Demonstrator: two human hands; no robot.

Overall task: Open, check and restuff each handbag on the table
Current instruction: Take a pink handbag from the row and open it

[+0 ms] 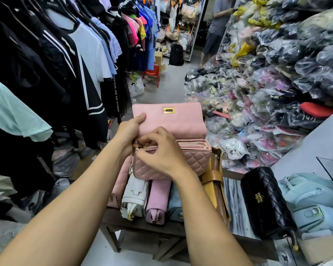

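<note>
From the camera on my head, the pink handbag sits mid-scene, held up just above a row of other bags packed on the table. Its front is quilted in diamond stitching, a dusty pink with a soft sheen. The flap is thrown open and stands up on the far side, its smooth inner face turned toward me with a gold clasp plate near its far edge. The bag's long axis runs left to right; its mouth faces up, and a line of gold zip teeth shows along the opening.

My left hand holds the flap at its left edge — thumb pressed on the inner face, fingers hidden behind. My right hand is curled over the left end of the mouth, fingers on top and thumb on the quilted front, pinching there beside a bit of gold hardware. Whether it has the zip pull itself I cannot tell.

Under the bag, left to right, lie a white bag, a mauve pouch, a pale blue bag and a tan bag with a long zip. Nearer on the right lies a black quilted bag with a gold emblem, just beside a light blue bag.

Hanging clothes fill the left; plastic-wrapped goods heap up on the right — a person stands far off.
</note>
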